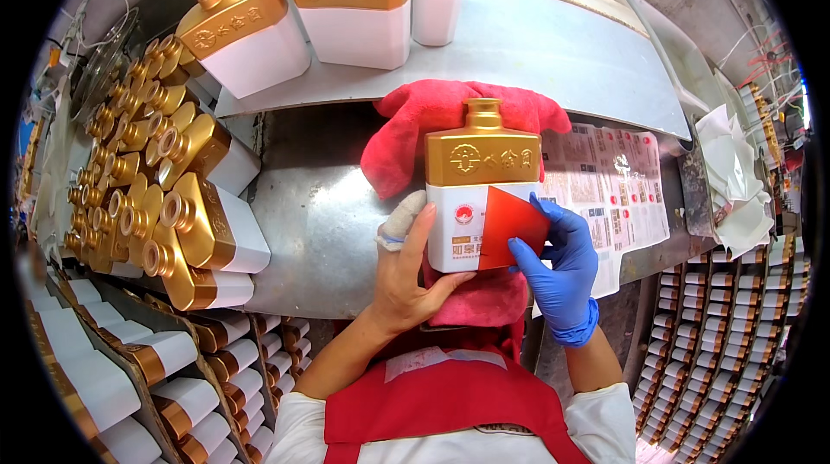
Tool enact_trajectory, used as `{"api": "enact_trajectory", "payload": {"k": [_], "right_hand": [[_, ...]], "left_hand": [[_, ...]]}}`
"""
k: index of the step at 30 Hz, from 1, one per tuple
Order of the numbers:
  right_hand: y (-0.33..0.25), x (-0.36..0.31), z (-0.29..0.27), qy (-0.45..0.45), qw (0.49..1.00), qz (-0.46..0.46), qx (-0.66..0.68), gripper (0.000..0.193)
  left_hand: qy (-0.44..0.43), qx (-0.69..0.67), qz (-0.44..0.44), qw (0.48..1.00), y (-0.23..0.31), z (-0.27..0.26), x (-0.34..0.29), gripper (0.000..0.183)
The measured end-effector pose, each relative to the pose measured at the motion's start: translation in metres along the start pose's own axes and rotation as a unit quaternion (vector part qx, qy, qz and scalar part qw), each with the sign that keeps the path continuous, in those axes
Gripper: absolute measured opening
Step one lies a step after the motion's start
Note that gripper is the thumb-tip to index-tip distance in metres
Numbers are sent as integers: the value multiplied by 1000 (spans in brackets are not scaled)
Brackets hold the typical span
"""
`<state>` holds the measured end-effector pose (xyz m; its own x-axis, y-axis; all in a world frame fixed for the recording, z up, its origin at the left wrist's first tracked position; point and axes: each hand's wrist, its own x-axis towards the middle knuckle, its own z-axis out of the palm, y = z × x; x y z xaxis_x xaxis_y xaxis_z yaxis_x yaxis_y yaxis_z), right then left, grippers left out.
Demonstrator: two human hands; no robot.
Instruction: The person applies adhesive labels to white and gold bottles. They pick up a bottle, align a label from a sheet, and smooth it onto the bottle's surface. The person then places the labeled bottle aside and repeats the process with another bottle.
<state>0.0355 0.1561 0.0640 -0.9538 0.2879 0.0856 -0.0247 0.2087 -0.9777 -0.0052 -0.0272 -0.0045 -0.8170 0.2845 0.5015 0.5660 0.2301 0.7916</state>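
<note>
A flat bottle (482, 157) with a gold shoulder and neck and a white body stands upright, facing me. Its white front carries a small red emblem and printing, and a red label panel (510, 229) covers the right part, its corner reaching about the bottle's right edge. My left hand (408, 278) grips the lower left side; one bare finger wears a whitish cloth cover (402, 222). My right hand (558, 265), in a blue glove, closes on the right side, thumb over the red panel. Behind and below the bottle lies a red cloth (402, 148).
Several gold-and-white bottles (359, 27) stand on the grey shelf (553, 49) ahead; many more (207, 230) crowd the left. Printed label sheets (618, 179) lie right on the metal table (320, 230). Crumpled white paper (731, 170) hangs farther right. Racks of bottles (718, 317) flank both sides.
</note>
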Motion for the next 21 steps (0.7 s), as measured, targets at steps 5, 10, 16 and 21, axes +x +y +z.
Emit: {"api": "enact_trajectory", "payload": {"k": [5,10,16,21], "right_hand": [[4,0,-3,6,998,-28,-60,47],[3,2,-3,3,997,-36,-63,47],[2,4,-3,-1,998,-31,-54,47],[1,5,-4,-6,997,-33,-65,47]], "left_hand": [[1,39,17,999,4,-3,4,94],[11,13,9,1000,4,0,4,95],[17,11,4,1000,5,2,4,95],[20,8,4,1000,5,3,4,94]]}}
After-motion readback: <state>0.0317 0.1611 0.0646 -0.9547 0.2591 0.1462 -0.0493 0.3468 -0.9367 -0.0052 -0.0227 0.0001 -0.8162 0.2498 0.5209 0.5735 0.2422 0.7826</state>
